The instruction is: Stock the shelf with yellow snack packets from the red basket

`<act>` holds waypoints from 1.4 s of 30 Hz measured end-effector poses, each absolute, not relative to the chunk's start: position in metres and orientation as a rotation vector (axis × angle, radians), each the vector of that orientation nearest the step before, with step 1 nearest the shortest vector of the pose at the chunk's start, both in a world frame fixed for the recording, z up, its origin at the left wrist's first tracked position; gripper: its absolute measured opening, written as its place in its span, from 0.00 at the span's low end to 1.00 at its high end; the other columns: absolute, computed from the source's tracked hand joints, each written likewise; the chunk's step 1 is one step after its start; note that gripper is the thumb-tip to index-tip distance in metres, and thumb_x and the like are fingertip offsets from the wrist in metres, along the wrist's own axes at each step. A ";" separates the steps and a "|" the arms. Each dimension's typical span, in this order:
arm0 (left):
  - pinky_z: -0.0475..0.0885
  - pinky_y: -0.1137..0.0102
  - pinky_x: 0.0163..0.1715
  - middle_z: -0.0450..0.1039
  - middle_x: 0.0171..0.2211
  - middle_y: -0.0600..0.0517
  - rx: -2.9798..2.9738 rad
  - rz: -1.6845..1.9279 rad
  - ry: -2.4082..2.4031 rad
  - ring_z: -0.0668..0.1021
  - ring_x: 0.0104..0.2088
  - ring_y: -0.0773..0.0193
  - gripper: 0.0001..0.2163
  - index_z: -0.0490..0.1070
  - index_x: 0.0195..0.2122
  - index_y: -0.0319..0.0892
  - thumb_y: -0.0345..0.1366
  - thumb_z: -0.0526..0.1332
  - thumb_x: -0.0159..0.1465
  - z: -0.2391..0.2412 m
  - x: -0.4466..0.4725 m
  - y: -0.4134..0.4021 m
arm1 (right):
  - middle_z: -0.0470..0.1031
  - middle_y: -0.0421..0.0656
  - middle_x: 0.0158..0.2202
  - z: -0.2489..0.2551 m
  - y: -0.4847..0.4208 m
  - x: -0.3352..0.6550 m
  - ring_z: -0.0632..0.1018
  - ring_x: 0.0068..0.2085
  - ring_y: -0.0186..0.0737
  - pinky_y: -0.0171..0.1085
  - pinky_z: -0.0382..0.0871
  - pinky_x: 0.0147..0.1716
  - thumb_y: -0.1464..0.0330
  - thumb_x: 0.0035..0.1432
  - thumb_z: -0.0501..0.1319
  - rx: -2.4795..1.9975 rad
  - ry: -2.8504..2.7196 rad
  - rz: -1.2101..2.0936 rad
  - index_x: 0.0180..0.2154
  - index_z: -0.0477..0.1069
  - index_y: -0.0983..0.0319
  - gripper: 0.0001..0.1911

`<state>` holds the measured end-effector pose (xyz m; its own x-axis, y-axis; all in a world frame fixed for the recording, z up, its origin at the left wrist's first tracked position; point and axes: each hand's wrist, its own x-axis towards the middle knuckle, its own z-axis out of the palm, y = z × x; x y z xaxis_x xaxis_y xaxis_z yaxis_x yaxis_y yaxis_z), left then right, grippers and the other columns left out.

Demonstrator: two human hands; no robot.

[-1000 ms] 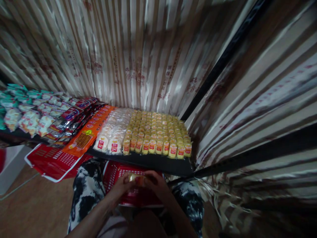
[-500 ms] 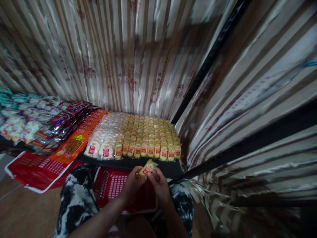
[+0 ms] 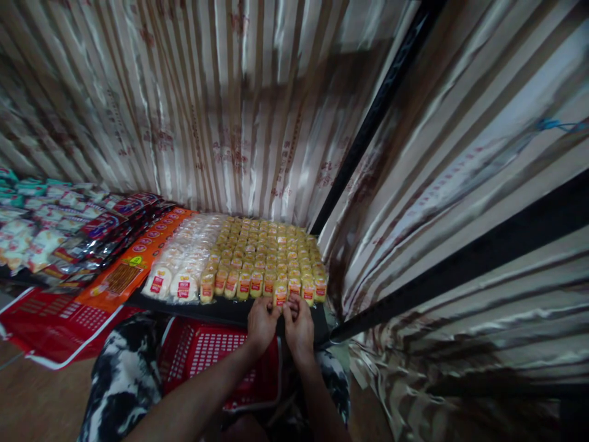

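Note:
Both hands meet at the front edge of a black shelf (image 3: 221,310). My left hand (image 3: 261,322) and my right hand (image 3: 299,325) pinch a small yellow packet with a red label (image 3: 280,296), holding it against the front row of many like yellow packets (image 3: 267,258). To the left of these lie clear packs of white buns with red labels (image 3: 177,279). A red plastic basket (image 3: 216,362) rests on my lap below the hands.
Orange snack bags (image 3: 133,264), dark packets (image 3: 103,230) and white-and-green packets (image 3: 27,215) fill the shelf's left side. A red sheet (image 3: 50,319) hangs below it. Striped shiny curtains (image 3: 221,104) close off the back and right, crossed by black bars (image 3: 368,123).
My hands rose from the red basket with one yellow packet and carried it forward to the front row on the shelf. The camera view shifted slightly right.

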<state>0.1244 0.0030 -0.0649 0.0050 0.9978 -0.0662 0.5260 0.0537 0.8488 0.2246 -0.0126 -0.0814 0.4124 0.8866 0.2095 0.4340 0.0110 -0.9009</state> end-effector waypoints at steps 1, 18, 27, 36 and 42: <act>0.64 0.72 0.37 0.68 0.33 0.50 1.560 0.827 1.621 0.71 0.34 0.63 0.07 0.71 0.35 0.40 0.35 0.57 0.58 -0.066 0.125 0.004 | 0.70 0.48 0.39 -0.084 -0.014 0.224 0.74 0.37 0.40 0.39 0.71 0.36 0.61 0.54 0.53 -1.616 -1.218 0.514 0.43 0.66 0.63 0.17; 0.64 0.72 0.35 0.64 0.33 0.53 1.640 0.973 1.547 0.70 0.34 0.66 0.07 0.62 0.38 0.43 0.35 0.54 0.59 -0.085 0.126 0.006 | 0.70 0.49 0.41 -0.106 -0.020 0.227 0.73 0.39 0.39 0.39 0.69 0.41 0.62 0.60 0.48 -1.594 -1.414 0.312 0.42 0.70 0.62 0.17; 0.64 0.73 0.33 0.63 0.29 0.55 1.681 1.000 1.501 0.70 0.30 0.67 0.07 0.62 0.38 0.43 0.36 0.53 0.59 -0.090 0.129 0.014 | 0.71 0.49 0.42 -0.107 -0.015 0.228 0.72 0.44 0.40 0.40 0.66 0.45 0.62 0.61 0.45 -1.631 -1.407 0.219 0.45 0.71 0.61 0.20; 0.62 0.73 0.32 0.64 0.28 0.54 1.718 1.031 1.524 0.69 0.29 0.66 0.05 0.63 0.32 0.44 0.35 0.49 0.61 -0.093 0.131 0.013 | 0.71 0.48 0.43 -0.115 -0.014 0.223 0.73 0.40 0.38 0.36 0.67 0.40 0.61 0.60 0.46 -1.727 -1.423 0.206 0.48 0.67 0.62 0.20; 0.64 0.73 0.34 0.66 0.31 0.52 1.826 1.053 1.471 0.70 0.32 0.66 0.07 0.65 0.33 0.43 0.36 0.49 0.62 -0.095 0.131 0.013 | 0.70 0.47 0.44 -0.119 -0.012 0.223 0.71 0.46 0.41 0.37 0.63 0.45 0.61 0.60 0.45 -1.747 -1.454 0.157 0.45 0.70 0.61 0.20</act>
